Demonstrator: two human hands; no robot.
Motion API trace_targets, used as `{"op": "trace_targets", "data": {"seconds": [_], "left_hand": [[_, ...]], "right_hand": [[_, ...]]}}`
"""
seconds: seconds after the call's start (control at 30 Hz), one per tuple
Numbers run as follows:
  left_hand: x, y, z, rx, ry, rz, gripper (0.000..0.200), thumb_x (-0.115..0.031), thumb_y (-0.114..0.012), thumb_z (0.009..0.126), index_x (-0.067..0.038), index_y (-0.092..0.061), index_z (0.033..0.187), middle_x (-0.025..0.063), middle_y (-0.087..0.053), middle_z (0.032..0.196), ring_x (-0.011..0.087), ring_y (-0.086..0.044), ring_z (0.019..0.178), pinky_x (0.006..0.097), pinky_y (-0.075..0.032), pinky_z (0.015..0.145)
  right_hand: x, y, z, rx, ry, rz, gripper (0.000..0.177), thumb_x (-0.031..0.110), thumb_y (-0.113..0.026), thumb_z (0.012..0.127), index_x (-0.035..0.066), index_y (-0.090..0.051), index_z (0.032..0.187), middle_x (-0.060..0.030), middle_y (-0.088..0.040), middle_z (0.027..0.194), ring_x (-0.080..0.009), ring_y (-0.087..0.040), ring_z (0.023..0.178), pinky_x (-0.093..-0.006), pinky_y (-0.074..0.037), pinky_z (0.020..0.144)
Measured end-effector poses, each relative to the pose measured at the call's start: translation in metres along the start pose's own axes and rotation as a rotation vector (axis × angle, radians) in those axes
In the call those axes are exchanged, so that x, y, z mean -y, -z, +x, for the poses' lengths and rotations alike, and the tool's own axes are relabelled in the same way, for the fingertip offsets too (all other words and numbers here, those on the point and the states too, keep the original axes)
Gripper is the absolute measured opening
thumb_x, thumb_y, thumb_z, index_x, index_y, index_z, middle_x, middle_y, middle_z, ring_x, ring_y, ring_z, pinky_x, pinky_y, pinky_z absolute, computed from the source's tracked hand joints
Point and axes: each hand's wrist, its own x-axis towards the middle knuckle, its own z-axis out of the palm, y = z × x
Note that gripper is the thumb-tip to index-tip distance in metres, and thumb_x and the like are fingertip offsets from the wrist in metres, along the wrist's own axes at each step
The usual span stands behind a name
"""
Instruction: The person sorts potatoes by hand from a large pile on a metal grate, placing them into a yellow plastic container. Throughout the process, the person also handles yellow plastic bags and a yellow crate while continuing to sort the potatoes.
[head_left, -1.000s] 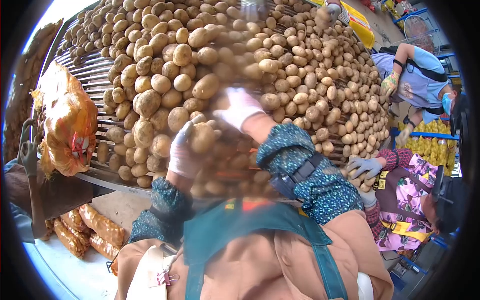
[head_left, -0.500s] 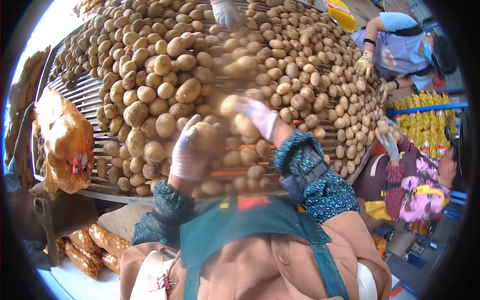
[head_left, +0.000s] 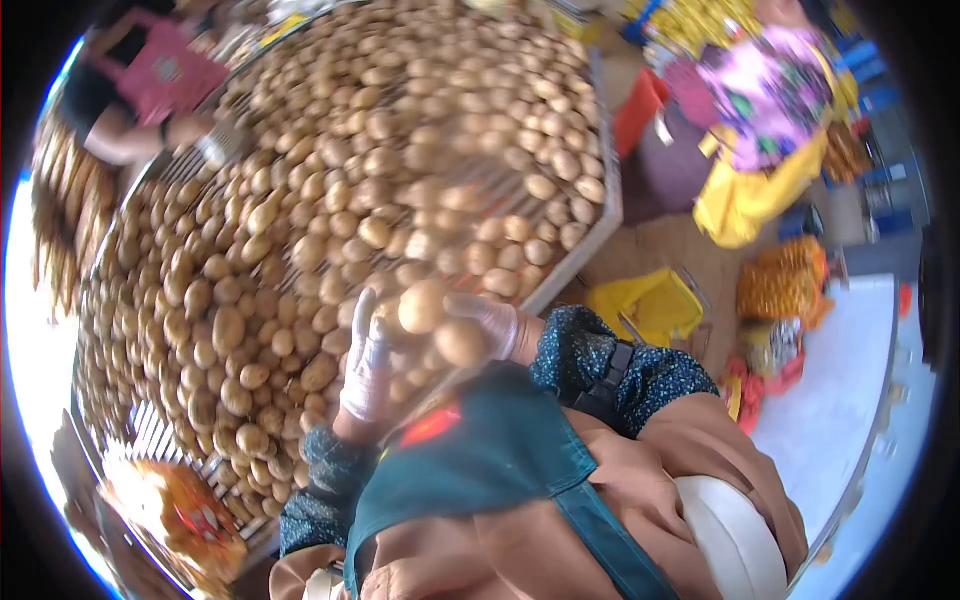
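My right hand [head_left: 497,327], in a pale glove, is at the front edge of the sorting table, its fingers around two potatoes. One potato [head_left: 422,307] sits at the fingertips and another potato [head_left: 462,342] lies below it, against the fingers. Facing it on the left is my left hand [head_left: 368,365], also gloved, with fingers stretched upward and apart and no potato clearly in its grip. Motion blur softens both hands. Many loose potatoes [head_left: 228,328] cover the slatted table around them.
An orange mesh bag [head_left: 185,510] stands at the table's lower left corner. Across the table, a co-worker's gloved hand [head_left: 222,143] reaches over the potatoes. On the right are a person in a flowered top [head_left: 765,95], a yellow crate [head_left: 650,305] and the table's metal rim [head_left: 575,270].
The view has turned right and shows more of the table's right edge. My left hand no longer shows the potato it held. My right hand still holds two potatoes, now closer to my body.
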Motion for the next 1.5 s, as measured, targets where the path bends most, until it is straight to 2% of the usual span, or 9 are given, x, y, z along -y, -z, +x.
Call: {"op": "trace_targets", "data": {"seconds": [0.53, 0.63, 0.7, 0.83, 1.0, 1.13, 1.27, 1.43, 1.5], "left_hand": [[0.061, -0.005, 0.068, 0.101, -0.006, 0.455, 0.043, -0.023, -0.059, 0.102, 0.001, -0.056, 0.137, 0.0097, -0.065, 0.121, 0.0179, -0.061, 0.11, 0.0335, -0.049, 0.098], [0.045, -0.006, 0.057, 0.055, -0.065, 0.535, 0.042, -0.021, -0.062, 0.099, 0.003, -0.057, 0.134, 0.0102, -0.065, 0.124, 0.0207, -0.061, 0.113, 0.0354, -0.05, 0.098], [0.042, 0.02, 0.044, -0.08, -0.234, 0.763, 0.042, -0.018, -0.065, 0.096, 0.003, -0.059, 0.132, 0.0142, -0.065, 0.124, 0.0262, -0.063, 0.112, 0.0376, -0.05, 0.098], [0.004, 0.093, 0.024, -0.4, -0.61, 1.337, 0.039, -0.014, -0.074, 0.087, -0.001, -0.064, 0.121, 0.0219, -0.067, 0.114, 0.0391, -0.063, 0.11, 0.0422, -0.05, 0.098], [-0.073, 0.169, 0.004, -0.881, -0.568, 1.688, 0.044, -0.019, -0.073, 0.083, -0.005, -0.062, 0.122, 0.0151, -0.064, 0.115, 0.0379, -0.059, 0.109, 0.048, -0.049, 0.092], [-0.076, 0.212, 0.044, -0.796, 0.222, 2.059, 0.061, -0.029, -0.075, 0.08, -0.011, -0.054, 0.134, 0.0143, -0.063, 0.117, 0.0339, -0.063, 0.108, 0.0489, -0.047, 0.092], [-0.091, 0.203, 0.046, -0.747, 0.256, 1.936, 0.064, -0.029, -0.075, 0.08, -0.01, -0.05, 0.136, 0.0171, -0.064, 0.114, 0.0345, -0.066, 0.104, 0.0482, -0.052, 0.085], [-0.058, 0.212, 0.028, -0.626, -0.386, 1.18, 0.086, -0.03, -0.08, 0.077, -0.005, -0.041, 0.15, 0.0251, -0.062, 0.121, 0.0376, -0.062, 0.111, 0.0432, -0.051, 0.095], [-0.061, 0.177, 0.019, -0.479, -0.196, 0.369, 0.086, -0.026, -0.081, 0.081, 0.005, -0.04, 0.15, 0.0131, -0.058, 0.134, 0.0221, -0.055, 0.121, 0.0353, -0.043, 0.106]], "right_hand": [[-0.028, 0.14, -0.363, -1.033, 1.169, 0.186, 0.057, 0.029, -0.077, 0.087, 0.004, -0.055, 0.134, -0.0136, -0.067, 0.118, -0.0284, -0.066, 0.11, -0.0394, -0.056, 0.094], [-0.046, 0.168, -0.406, -1.83, 0.524, -1.754, 0.057, 0.02, -0.08, 0.079, 0.002, -0.06, 0.128, -0.015, -0.07, 0.113, -0.0277, -0.069, 0.106, -0.0392, -0.055, 0.093], [-0.026, 0.2, -0.405, -1.32, 0.961, 0.024, 0.032, 0.023, -0.066, 0.093, 0.01, -0.064, 0.122, -0.0077, -0.071, 0.107, -0.0216, -0.07, 0.095, -0.0376, -0.057, 0.084], [0.006, 0.185, -0.335, -1.937, 0.867, -0.107, 0.032, 0.024, -0.067, 0.093, 0.014, -0.061, 0.122, -0.0028, -0.063, 0.114, -0.0247, -0.062, 0.105, -0.0394, -0.055, 0.083], [0.04, 0.069, -0.162, -1.348, 0.659, -1.03, 0.028, 0.011, -0.07, 0.092, 0.009, -0.069, 0.12, -0.005, -0.069, 0.112, -0.0161, -0.066, 0.094, -0.0322, -0.057, 0.075], [0.049, 0.012, 0.014, -0.467, 0.617, -2.145, 0.025, 0.008, -0.071, 0.088, 0.003, -0.069, 0.112, -0.0152, -0.07, 0.111, -0.0339, -0.066, 0.106, -0.0399, -0.053, 0.095], [0.03, 0.011, 0.13, -0.052, 0.603, -2.333, 0.028, 0.012, -0.068, 0.083, 0.006, -0.068, 0.111, -0.0139, -0.063, 0.125, -0.0342, -0.058, 0.118, -0.0431, -0.049, 0.102], [0.006, 0.024, 0.226, 0.059, 0.368, -2.64, 0.041, 0.018, -0.063, 0.084, 0.011, -0.063, 0.124, -0.0115, -0.052, 0.142, -0.0329, -0.045, 0.136, -0.048, -0.034, 0.115], [0.008, 0.032, 0.254, 0.207, 0.276, -2.838, 0.043, 0.024, -0.062, 0.087, 0.015, -0.06, 0.13, -0.0092, -0.05, 0.145, -0.0306, -0.041, 0.139, -0.0513, -0.027, 0.118]]}}
